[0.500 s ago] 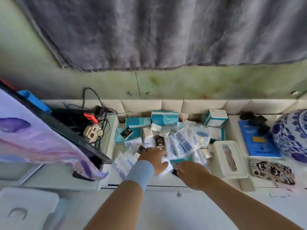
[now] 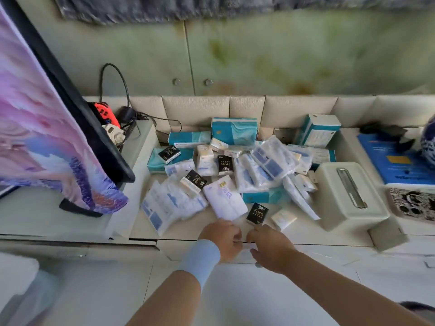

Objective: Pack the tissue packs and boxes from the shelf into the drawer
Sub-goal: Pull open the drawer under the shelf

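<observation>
I note tissue packs [image 2: 270, 161], clear-wrapped and black, heaped loosely across the shelf [image 2: 306, 234]. Teal boxes [image 2: 234, 131] sit at the back, partly buried. One black pack [image 2: 257, 213] lies flat near the front edge.

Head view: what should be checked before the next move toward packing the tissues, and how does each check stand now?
1. Drawer open to take packs: not ok; the drawer front under the shelf shows no open cavity.
2. Hands free of packs: ok; the left hand and right hand sit at the shelf's front edge, and neither plainly holds a pack.
3. Grip on the drawer: cannot tell; the fingertips are hidden.
4. Packs within reach: ok; the black Face pack and white pack lie just beyond the hands.
5. Teal tissue boxes within reach: cannot tell; they stand at the back of the shelf.
</observation>
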Action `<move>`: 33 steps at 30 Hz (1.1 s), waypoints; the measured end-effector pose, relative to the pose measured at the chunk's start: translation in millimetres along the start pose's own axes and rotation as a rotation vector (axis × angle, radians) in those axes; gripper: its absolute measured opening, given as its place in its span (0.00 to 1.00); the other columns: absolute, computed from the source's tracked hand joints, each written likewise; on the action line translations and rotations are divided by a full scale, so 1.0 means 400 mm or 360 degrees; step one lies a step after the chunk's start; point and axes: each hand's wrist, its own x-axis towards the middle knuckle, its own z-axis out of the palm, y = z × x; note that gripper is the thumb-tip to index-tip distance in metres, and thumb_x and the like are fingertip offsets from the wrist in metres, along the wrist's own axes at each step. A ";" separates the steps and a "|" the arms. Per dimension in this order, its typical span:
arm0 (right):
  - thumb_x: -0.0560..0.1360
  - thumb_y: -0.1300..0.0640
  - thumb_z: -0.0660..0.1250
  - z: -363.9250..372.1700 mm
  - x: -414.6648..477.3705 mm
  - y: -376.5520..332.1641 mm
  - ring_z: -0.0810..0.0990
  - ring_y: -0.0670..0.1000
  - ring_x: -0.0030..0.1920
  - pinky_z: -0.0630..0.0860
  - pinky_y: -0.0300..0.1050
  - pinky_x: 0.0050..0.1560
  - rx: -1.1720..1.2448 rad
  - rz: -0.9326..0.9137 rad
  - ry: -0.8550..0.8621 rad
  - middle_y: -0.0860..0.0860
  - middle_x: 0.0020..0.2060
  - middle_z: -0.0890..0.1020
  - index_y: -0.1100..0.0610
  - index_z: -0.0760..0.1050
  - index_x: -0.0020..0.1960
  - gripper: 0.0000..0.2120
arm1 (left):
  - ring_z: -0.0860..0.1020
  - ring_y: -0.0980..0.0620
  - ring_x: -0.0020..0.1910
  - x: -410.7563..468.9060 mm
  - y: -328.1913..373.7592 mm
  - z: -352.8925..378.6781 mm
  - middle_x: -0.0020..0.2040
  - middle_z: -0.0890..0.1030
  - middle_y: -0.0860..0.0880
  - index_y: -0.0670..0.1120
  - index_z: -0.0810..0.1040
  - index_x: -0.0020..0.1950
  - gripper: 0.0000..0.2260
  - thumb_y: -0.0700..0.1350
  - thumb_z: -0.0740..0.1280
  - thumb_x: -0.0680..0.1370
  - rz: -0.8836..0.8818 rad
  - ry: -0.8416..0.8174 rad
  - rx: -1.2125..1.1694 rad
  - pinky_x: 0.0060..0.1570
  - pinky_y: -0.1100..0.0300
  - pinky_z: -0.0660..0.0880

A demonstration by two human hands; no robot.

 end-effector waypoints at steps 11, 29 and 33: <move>0.72 0.54 0.69 0.062 -0.126 -0.028 0.68 0.55 0.63 0.74 0.52 0.60 0.0089 0.0135 -0.0156 0.52 0.61 0.68 0.49 0.68 0.67 0.24 | 0.66 0.44 0.70 -0.183 0.004 0.078 0.72 0.68 0.48 0.54 0.65 0.74 0.25 0.58 0.60 0.78 -0.0150 -0.0179 0.0339 0.68 0.50 0.64; 0.79 0.50 0.63 0.113 -0.294 -0.085 0.82 0.51 0.53 0.76 0.47 0.57 0.0381 0.0213 -0.0921 0.50 0.60 0.82 0.52 0.79 0.64 0.16 | 0.81 0.51 0.49 -0.282 0.126 0.160 0.58 0.82 0.52 0.50 0.77 0.64 0.19 0.58 0.61 0.79 -0.0331 -0.0882 -0.0056 0.61 0.51 0.75; 0.79 0.54 0.62 0.121 -0.323 -0.104 0.82 0.51 0.50 0.76 0.49 0.60 0.0404 0.0255 -0.1183 0.51 0.59 0.83 0.55 0.80 0.64 0.16 | 0.83 0.50 0.52 -0.296 0.139 0.159 0.57 0.82 0.52 0.48 0.76 0.66 0.19 0.57 0.60 0.80 -0.0261 -0.0857 -0.0033 0.60 0.51 0.77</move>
